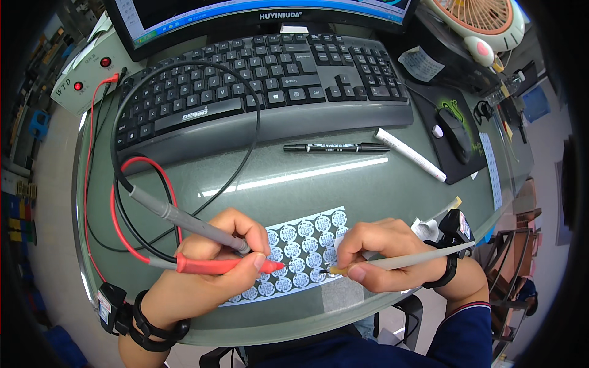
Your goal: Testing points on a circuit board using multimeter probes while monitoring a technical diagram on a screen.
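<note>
- Sheet of round patterned discs [293, 250] lies on the table [294, 184] at the near side, between both hands; the left one covers part of its left end.
- Left hand [215, 282]: fingers closed around two probes together, red probe [211, 265] low, grey probe [184, 221] above. Red tip is over the discs; can't tell if it touches. Grey tip hidden by the fingers.
- Right hand [392, 242]: thumb and fingers pinch a pale tapered tool [423, 256] near its tan collar; dark tip sits at the sheet's right part. Contact unclear.
- Doing it well, my read: light pinch, tip control from the fingers, wrists rested. Stay on one disc at a time, don't drag across neighbours.
- Sheet looks thin and could slide; steady it with a spare finger.
- Mind tip spacing; two probes in one hand can cross easily.
- Black cable [258, 116] loops over the keyboard [245, 104]; leave slack so it doesn't tug the grey probe.
</note>
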Motion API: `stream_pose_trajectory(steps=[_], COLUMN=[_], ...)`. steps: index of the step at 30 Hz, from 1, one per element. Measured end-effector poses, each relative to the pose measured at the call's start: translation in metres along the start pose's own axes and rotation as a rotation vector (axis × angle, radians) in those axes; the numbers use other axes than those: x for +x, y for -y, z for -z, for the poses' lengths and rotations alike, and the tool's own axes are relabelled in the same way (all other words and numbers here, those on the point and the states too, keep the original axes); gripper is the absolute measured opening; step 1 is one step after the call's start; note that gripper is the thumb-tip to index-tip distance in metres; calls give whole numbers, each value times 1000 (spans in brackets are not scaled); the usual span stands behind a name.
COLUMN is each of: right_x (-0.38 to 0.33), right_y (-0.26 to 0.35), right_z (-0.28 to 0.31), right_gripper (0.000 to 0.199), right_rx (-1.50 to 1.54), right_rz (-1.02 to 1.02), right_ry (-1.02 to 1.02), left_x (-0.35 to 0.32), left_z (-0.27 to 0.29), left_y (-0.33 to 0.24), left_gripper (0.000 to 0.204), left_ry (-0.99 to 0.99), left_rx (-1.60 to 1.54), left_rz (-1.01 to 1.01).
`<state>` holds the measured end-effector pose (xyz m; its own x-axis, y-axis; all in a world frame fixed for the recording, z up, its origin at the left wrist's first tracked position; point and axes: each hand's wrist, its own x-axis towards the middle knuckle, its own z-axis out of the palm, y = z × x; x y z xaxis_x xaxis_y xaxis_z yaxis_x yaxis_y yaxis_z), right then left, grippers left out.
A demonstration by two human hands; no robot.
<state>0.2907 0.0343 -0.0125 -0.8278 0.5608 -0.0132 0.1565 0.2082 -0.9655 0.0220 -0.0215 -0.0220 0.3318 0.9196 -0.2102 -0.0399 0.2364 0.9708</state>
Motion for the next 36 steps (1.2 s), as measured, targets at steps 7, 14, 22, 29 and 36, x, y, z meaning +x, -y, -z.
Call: stream_pose_trajectory(steps=[7, 14, 22, 29, 36], right_x=[2, 7, 1, -63, -143], right_y=[-3, -1, 8, 20, -55], right_z=[-4, -11, 2, 86, 197], right_gripper=[6, 12, 17, 31, 22], right_rx=[-125, -138, -306, -519, -819], right_rz=[40, 153, 312, 290, -1], right_ry=[-39, -33, -260, -1028, -1346], left_x=[2, -4, 4, 0, 1], left_z=[0, 0, 2, 1, 3], left_y=[-1, -5, 3, -5, 9], left_gripper=[12, 12, 11, 10, 13], left_ry=[2, 0, 32, 17, 32], left_rx=[19, 53, 65, 64, -83], left_rz=[-4, 6, -51, -19, -83])
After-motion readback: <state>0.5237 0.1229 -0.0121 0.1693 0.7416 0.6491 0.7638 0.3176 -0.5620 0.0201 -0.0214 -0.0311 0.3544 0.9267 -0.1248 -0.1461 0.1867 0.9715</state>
